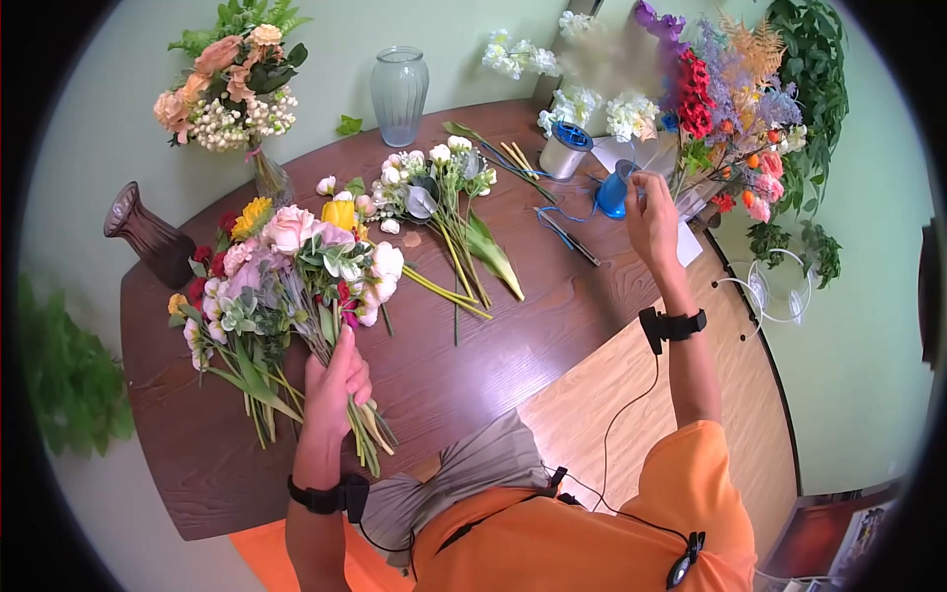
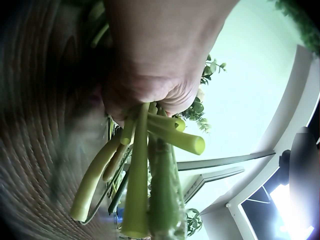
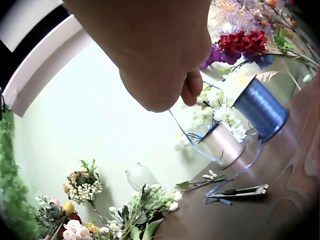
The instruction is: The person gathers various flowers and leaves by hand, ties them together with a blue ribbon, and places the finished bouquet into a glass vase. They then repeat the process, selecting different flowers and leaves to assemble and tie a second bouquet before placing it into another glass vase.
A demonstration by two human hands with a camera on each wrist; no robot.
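Observation:
My left hand [image 1: 337, 390] grips the gathered stems of a mixed bouquet [image 1: 294, 232] with pink, white and yellow flowers. Cut green stem ends [image 2: 135, 195] stick out below that hand in the left wrist view. Raised over the table's right side, my right hand [image 1: 652, 222] pinches a thin blue ribbon [image 3: 184, 130], its fingertips mostly hidden in the right wrist view. Just beside it stands a blue ribbon spool [image 1: 613, 191], with a white spool [image 1: 564, 156] behind. A utility knife [image 3: 240, 192] lies near the spools with ribbon by it.
White flowers with green stems [image 1: 449, 187] lie mid-table. A clear glass vase [image 1: 400, 94] stands at the back, a dark vase [image 1: 153, 237] leans at the left, and a peach arrangement [image 1: 237, 89] stands behind. Tall colourful flowers [image 1: 730, 118] fill the right rear corner.

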